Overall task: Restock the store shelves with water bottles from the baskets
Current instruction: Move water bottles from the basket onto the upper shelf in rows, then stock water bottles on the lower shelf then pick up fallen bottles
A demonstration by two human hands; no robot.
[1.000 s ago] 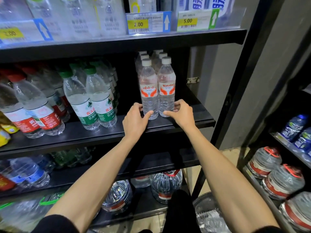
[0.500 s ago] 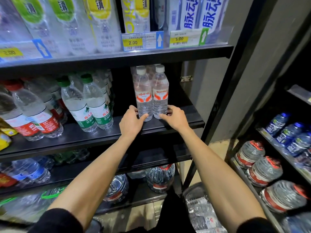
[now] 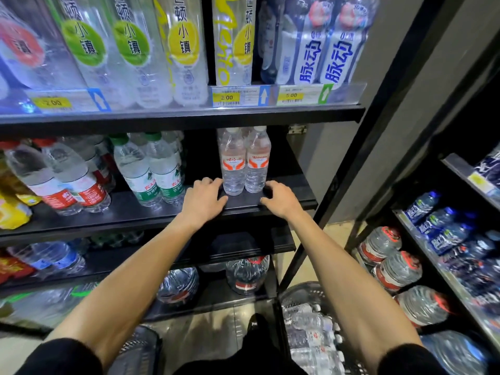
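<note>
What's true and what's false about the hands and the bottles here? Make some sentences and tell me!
1. Two white-capped bottles stand upright, side by side, on the shelf. True.
2. The left hand lifts a bottle high. False: it is low at the shelf's front edge, lifting nothing.
3. The right hand is on the other side of that pair. True.
4. The green-capped bottles stand right of the pair. False: they stand left of it.
5. The basket on the floor is empty. False: water bottles lie in it.
</note>
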